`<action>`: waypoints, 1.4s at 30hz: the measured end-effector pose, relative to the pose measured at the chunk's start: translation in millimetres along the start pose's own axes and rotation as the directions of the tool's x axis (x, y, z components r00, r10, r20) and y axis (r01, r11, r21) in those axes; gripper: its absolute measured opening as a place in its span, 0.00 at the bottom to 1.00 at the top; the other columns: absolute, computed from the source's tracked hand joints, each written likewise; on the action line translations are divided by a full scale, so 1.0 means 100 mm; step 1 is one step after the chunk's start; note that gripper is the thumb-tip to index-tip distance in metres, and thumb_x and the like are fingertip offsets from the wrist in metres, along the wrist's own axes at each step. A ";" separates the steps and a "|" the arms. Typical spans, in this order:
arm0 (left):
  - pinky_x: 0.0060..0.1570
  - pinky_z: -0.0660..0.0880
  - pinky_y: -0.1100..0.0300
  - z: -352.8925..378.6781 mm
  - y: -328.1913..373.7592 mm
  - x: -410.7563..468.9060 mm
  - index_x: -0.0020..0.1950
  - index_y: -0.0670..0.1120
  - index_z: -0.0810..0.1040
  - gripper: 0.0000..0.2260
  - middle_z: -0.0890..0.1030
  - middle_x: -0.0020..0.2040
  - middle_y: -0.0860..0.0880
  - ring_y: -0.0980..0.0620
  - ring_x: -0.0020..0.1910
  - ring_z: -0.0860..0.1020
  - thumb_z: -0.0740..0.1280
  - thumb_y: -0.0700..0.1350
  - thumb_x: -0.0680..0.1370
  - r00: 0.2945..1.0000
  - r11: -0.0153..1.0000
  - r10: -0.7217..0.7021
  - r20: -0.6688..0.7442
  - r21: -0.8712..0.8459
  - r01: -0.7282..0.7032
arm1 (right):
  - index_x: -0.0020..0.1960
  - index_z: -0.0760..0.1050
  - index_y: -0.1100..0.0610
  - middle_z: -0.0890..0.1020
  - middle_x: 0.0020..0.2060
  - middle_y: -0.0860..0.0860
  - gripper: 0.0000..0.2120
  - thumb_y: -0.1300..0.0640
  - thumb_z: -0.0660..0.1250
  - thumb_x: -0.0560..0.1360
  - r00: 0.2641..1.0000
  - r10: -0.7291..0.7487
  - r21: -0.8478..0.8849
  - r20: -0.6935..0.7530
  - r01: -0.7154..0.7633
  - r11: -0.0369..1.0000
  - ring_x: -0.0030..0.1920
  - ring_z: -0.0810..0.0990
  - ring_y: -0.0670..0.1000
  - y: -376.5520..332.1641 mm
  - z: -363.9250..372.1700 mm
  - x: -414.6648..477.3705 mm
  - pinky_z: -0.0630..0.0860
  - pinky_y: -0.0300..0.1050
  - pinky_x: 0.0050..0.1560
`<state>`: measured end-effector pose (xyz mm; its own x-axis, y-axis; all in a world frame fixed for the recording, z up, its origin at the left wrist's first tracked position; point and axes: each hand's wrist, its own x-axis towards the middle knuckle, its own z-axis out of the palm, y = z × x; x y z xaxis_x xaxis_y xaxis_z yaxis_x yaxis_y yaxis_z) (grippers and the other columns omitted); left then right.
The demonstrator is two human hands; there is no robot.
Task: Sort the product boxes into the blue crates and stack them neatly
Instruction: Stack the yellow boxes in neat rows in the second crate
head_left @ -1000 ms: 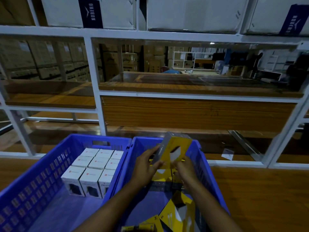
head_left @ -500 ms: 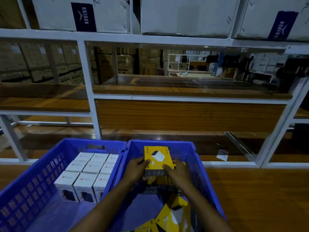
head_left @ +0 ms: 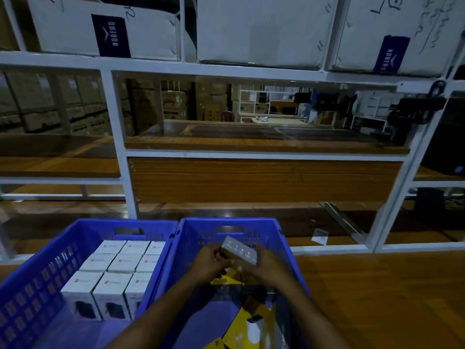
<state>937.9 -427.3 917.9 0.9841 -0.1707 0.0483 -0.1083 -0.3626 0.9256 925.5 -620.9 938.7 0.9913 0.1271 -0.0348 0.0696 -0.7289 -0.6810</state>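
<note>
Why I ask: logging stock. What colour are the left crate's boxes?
The boxes are white, best in the head view.

two crates [head_left: 176, 230] side by side on the table [head_left: 377, 298], boxes [head_left: 118, 268] in the left one, shelving [head_left: 120, 157] behind

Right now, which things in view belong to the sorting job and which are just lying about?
Job: left crate; white boxes; right crate; yellow boxes; held box; left hand; right hand.
Lying about: shelf cartons; paper tag.

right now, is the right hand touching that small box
Touching. Head view shows the right hand gripping one end of the small box, the left hand the other.
</note>
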 end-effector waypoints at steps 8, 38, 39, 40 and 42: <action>0.37 0.79 0.61 0.10 0.01 0.07 0.53 0.57 0.81 0.07 0.85 0.41 0.53 0.49 0.42 0.84 0.73 0.52 0.75 0.999 1.000 0.017 0.046 0.022 -0.018 | 0.53 0.78 0.49 0.84 0.48 0.49 0.09 0.49 0.69 0.74 0.976 0.001 -0.325 -0.217 -0.073 0.943 0.52 0.82 0.53 0.06 -0.07 0.08 0.80 0.47 0.50; 0.40 0.76 0.52 0.66 -0.53 0.46 0.43 0.44 0.77 0.14 0.81 0.46 0.43 0.44 0.46 0.81 0.67 0.56 0.77 0.986 0.653 -0.026 0.164 0.750 -0.107 | 0.34 0.62 0.52 0.71 0.35 0.50 0.17 0.62 0.64 0.78 0.993 0.119 -0.475 -0.007 -0.108 0.873 0.48 0.80 0.57 0.28 0.24 0.19 0.69 0.45 0.40; 0.41 0.76 0.52 0.66 -0.53 0.45 0.43 0.44 0.76 0.14 0.80 0.47 0.43 0.44 0.47 0.81 0.66 0.55 0.77 0.984 0.650 -0.022 0.175 0.751 -0.119 | 0.34 0.62 0.52 0.72 0.36 0.50 0.17 0.62 0.64 0.78 0.993 0.121 -0.467 -0.007 -0.110 0.877 0.48 0.80 0.57 0.28 0.24 0.19 0.69 0.45 0.40; 0.43 0.76 0.51 0.66 -0.54 0.46 0.45 0.43 0.76 0.13 0.79 0.49 0.43 0.43 0.49 0.80 0.66 0.53 0.78 0.982 0.634 -0.011 0.188 0.761 -0.139 | 0.34 0.62 0.52 0.75 0.39 0.52 0.17 0.62 0.63 0.78 0.992 0.124 -0.462 -0.009 -0.114 0.879 0.48 0.80 0.57 0.29 0.24 0.20 0.70 0.45 0.40; 0.47 0.77 0.49 0.66 -0.54 0.46 0.51 0.42 0.78 0.12 0.76 0.54 0.42 0.43 0.52 0.78 0.66 0.50 0.78 0.979 0.583 0.007 0.204 0.794 -0.170 | 0.37 0.66 0.54 0.79 0.45 0.56 0.13 0.62 0.64 0.78 0.992 0.127 -0.465 -0.010 -0.117 0.878 0.47 0.80 0.57 0.29 0.24 0.21 0.71 0.45 0.40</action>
<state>979.4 -475.8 845.1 0.9338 -0.3570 -0.0231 -0.3422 -0.9102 0.2334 945.9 -623.0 900.2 0.9932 0.0266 -0.1135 -0.0031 -0.9672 -0.2540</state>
